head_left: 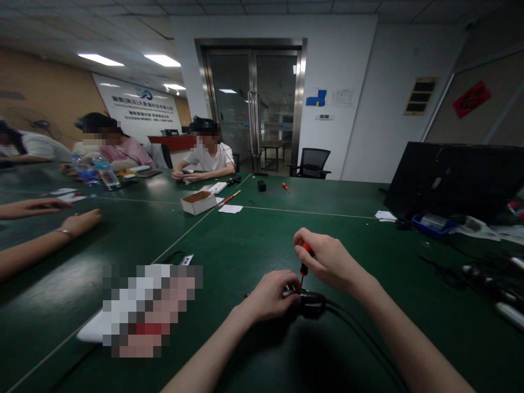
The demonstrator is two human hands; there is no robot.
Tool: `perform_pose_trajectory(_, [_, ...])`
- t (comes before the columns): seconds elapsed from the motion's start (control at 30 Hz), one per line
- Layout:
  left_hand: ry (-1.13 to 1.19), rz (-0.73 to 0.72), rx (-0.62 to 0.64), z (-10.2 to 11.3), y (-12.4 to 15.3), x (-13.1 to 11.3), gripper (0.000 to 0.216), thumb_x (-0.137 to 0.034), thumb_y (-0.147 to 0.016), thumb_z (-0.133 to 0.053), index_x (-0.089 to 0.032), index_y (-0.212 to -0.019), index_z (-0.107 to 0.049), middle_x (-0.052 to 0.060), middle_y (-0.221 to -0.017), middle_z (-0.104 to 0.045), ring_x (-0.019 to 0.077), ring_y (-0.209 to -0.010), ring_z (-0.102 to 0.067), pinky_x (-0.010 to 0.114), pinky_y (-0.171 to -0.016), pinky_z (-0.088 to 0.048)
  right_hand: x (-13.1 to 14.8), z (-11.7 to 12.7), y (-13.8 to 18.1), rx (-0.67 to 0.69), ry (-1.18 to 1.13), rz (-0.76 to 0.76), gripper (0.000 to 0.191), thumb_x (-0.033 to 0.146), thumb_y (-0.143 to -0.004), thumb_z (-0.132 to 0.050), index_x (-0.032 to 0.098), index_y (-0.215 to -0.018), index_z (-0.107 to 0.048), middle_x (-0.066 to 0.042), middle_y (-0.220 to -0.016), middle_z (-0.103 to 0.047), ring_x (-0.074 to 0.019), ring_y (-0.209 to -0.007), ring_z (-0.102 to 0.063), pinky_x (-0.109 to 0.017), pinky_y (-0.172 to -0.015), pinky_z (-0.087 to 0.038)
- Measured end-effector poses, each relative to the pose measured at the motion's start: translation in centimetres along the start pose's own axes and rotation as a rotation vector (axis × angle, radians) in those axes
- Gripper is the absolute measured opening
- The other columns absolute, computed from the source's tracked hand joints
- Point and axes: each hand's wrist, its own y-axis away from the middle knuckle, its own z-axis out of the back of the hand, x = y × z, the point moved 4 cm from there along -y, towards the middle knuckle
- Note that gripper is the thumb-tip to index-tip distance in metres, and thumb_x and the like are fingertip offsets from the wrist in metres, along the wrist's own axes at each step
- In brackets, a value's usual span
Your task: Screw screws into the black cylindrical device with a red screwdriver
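My right hand (327, 259) is closed around a small screwdriver (304, 261) with an orange and black handle, held upright with its tip pointing down. Below it my left hand (272, 295) is closed on a small black device (311, 303) lying on the green table (254, 240). A black cable (360, 333) runs from the device toward me on the right. The screwdriver's tip meets the top of the device; the exact contact point is hidden by my fingers.
A pixelated white item (147, 308) lies to my left. An open cardboard box (198, 202), papers and another screwdriver (285, 187) sit further out. A black monitor (454, 177) and cables fill the right side. Other people sit at the left and far side; their hands (79, 221) rest on the table.
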Motion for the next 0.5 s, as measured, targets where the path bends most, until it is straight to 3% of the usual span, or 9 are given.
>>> perform_pose_trajectory(0.2, [0.014, 0.001, -0.008, 0.12, 0.19, 0.0, 0.006, -0.018, -0.09, -0.063, -0.017, -0.094, -0.067, 0.005, -0.1, -0.07, 0.0202, -0.089, -0.063, 0.027, -0.077, -0.047, 0.26, 0.55, 0.31, -0.02, 0.313, -0.032, 0.031, 0.051, -0.097, -0.06, 0.022, -0.084, -0.055, -0.002, -0.076, -0.064, -0.0168, -0.066, -0.055, -0.027, -0.058, -0.025])
perform_pose_trajectory(0.37, [-0.008, -0.004, -0.005, 0.07, 0.12, 0.03, 0.005, -0.016, -0.088, -0.063, -0.017, -0.092, -0.067, 0.004, -0.097, -0.07, 0.0199, -0.088, -0.062, 0.028, -0.077, -0.047, 0.29, 0.34, 0.24, 0.001, 0.296, -0.033, 0.015, 0.033, -0.092, -0.067, 0.023, -0.09, -0.057, -0.001, -0.079, -0.067, -0.0166, -0.069, -0.058, -0.026, -0.058, -0.026])
perform_pose_trajectory(0.5, [0.017, -0.013, -0.015, 0.08, 0.15, -0.04, 0.005, -0.016, -0.088, -0.063, -0.017, -0.091, -0.067, 0.004, -0.096, -0.07, 0.0204, -0.088, -0.063, 0.028, -0.077, -0.047, 0.46, 0.57, 0.32, 0.006, 0.205, -0.007, 0.017, 0.022, -0.085, -0.069, 0.023, -0.096, -0.056, -0.001, -0.087, -0.068, -0.017, -0.075, -0.06, -0.026, -0.062, -0.032])
